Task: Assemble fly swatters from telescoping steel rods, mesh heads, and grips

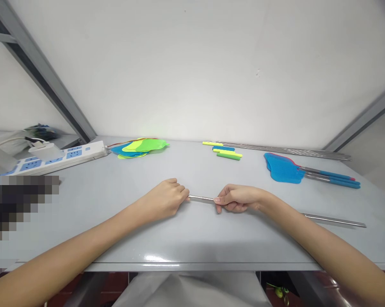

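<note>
A thin silver metal rod [201,198] spans the gap between my two hands, low over the table. My left hand [167,198] is closed in a fist round its left end, and whatever lies inside that fist is hidden. My right hand [237,198] pinches the rod between thumb and fingers. Beyond my right forearm, a thicker metal tube [335,220] shows in line with the rod; my arm covers the stretch between, so I cannot tell whether they are one piece.
At the back lie colourful fly swatter heads [144,147], short yellow, blue and green grip sleeves [227,156] and long metal rods [285,150]. Blue fly swatters with handles [284,168] rest at right. A white power strip [74,155] sits at left, near a pixelated dark area.
</note>
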The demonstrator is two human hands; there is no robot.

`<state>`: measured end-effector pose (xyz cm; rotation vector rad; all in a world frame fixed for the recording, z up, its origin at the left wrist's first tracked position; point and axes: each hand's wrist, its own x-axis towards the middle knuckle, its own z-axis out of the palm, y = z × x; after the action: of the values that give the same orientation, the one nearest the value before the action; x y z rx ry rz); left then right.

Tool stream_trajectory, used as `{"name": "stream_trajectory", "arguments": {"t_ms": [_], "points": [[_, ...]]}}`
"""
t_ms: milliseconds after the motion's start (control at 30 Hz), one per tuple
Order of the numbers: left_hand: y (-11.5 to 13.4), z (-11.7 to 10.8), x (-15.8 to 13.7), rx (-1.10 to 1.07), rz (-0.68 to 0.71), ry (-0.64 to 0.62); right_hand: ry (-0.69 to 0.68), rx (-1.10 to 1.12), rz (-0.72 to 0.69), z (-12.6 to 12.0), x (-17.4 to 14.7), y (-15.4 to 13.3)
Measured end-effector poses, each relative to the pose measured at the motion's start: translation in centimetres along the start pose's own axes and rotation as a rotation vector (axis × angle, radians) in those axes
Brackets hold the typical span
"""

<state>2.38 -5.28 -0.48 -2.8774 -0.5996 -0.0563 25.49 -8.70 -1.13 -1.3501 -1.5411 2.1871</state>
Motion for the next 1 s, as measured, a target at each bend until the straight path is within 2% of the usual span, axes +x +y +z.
{"name": "stream_trajectory", "arguments": {"t_ms": [433,767,1000], "points": [[0.5,0.2,-0.1,-0.096,0.004,0.0,-0.023,-0.053,0.006,0.1,-0.2,-0.2],[-1.5,0.2,0.3,-0.335,-0.048,-0.022,0.03,-0.047,-0.038,0.2,-0.2,-0.4],[-2.5,-1.4,-0.2,-0.447,-0.169,-0.01,0.052,-0.087,-0.086,0.2,-0.1,-0.4]]}}
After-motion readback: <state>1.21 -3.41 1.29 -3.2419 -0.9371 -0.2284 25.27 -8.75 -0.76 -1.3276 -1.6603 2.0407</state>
